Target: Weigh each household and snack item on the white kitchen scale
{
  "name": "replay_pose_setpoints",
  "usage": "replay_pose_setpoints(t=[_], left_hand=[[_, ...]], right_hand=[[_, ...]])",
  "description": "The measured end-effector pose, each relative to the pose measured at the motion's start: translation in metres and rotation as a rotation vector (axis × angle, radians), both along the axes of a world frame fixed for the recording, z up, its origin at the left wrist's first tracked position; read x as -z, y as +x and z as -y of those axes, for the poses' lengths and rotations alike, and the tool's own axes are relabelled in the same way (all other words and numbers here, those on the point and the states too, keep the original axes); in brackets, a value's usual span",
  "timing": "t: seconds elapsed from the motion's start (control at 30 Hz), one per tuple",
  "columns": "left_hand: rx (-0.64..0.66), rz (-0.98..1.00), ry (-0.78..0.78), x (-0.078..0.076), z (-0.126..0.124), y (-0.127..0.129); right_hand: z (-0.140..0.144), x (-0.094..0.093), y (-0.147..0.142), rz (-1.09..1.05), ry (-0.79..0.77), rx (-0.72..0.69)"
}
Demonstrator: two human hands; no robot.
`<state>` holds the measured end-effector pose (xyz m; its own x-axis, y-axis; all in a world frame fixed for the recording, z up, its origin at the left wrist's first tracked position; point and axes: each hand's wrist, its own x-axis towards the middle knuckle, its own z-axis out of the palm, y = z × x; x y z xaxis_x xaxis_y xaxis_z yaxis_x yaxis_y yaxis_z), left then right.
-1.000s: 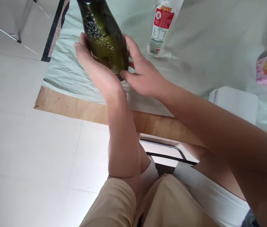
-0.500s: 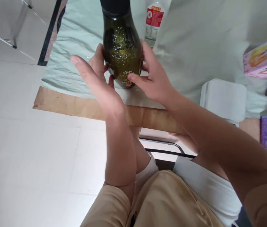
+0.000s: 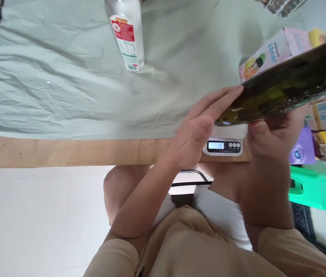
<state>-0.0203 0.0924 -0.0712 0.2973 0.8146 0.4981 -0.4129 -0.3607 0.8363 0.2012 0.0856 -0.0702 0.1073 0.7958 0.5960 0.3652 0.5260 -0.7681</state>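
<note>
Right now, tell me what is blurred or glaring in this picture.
Head view: the dark bottle is smeared by motion, and so are the left hand and right hand on it; the white bottle and the scale read a little sharper; soft even daylight, no hard glare on the cloth.

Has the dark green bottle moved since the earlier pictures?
Yes. The dark green bottle stood upright just left of the clear bottle; now it lies tilted far to that bottle's right, over the scale.

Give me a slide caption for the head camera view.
Both hands, left hand and right hand, hold a dark green bottle tilted above a small scale.
</note>
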Motion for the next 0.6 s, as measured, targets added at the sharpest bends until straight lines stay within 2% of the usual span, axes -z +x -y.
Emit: replay_pose_setpoints(t=[0.1, 0.2, 0.27, 0.4, 0.5, 0.6], left_hand=[[0.022, -0.034, 0.084, -0.004, -0.003, 0.021], [0.055, -0.045, 0.025, -0.002, -0.006, 0.036], [0.088, -0.076, -0.023, 0.002, -0.006, 0.042], [0.120, -0.194, 0.040, 0.005, -0.003, 0.047], [0.121, -0.225, 0.043, 0.004, -0.002, 0.051], [0.121, -0.223, -0.022, 0.005, -0.004, 0.056]], right_hand=[[-0.002, 0.019, 0.017, -0.086, 0.087, 0.070], [-0.003, 0.032, 0.030, -0.074, 0.070, 0.107], [-0.001, 0.035, 0.037, -0.071, 0.051, 0.102], [0.007, 0.036, 0.046, -0.125, -0.006, 0.056], [0.010, 0.042, 0.052, -0.116, -0.068, 0.084], [0.011, 0.052, 0.058, -0.122, -0.107, 0.121]])
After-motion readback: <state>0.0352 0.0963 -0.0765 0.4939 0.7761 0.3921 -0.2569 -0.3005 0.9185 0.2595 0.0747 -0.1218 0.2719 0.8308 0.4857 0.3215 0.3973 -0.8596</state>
